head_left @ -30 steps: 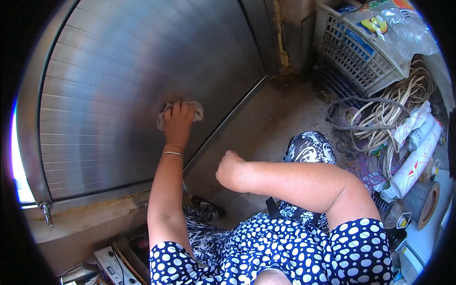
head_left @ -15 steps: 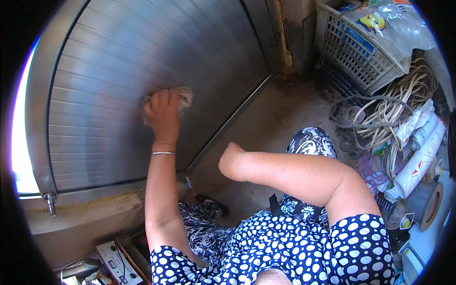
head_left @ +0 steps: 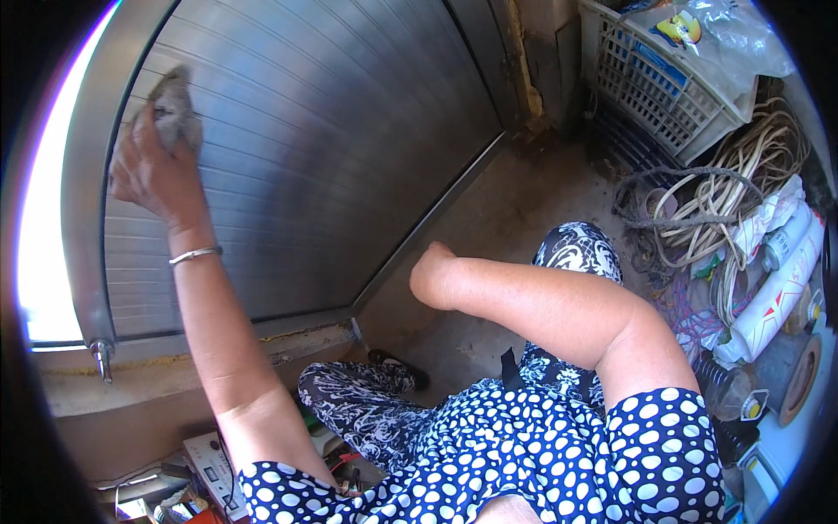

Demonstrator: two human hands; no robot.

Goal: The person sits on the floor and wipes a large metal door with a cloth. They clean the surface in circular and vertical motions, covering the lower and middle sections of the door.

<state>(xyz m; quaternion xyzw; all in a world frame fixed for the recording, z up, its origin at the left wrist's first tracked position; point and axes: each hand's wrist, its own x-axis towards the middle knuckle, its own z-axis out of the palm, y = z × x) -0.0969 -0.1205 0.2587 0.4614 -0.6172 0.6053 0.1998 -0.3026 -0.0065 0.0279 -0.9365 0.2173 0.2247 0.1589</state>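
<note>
My left hand (head_left: 157,170), with a silver bangle (head_left: 195,254) at its wrist, grips a crumpled greyish cloth (head_left: 177,113). It presses the cloth against the ribbed metal door panel (head_left: 305,166), high up near the panel's left frame. My right hand (head_left: 431,275) is bent down at the wrist, apart from the panel and above the floor. It looks closed like a fist; its fingers are mostly turned out of sight, and nothing sticks out of it.
A white plastic crate (head_left: 655,92) stands at the far right. Below it lie coiled pale cables (head_left: 711,205), a white roll (head_left: 777,293) and a clear bottle (head_left: 735,393). A metal bolt (head_left: 102,360) juts from the frame's lower left corner. A white device (head_left: 212,472) sits lower left.
My left hand has slid the cloth up and to the left across the panel, from its middle to near the left frame. My right hand has barely moved.
</note>
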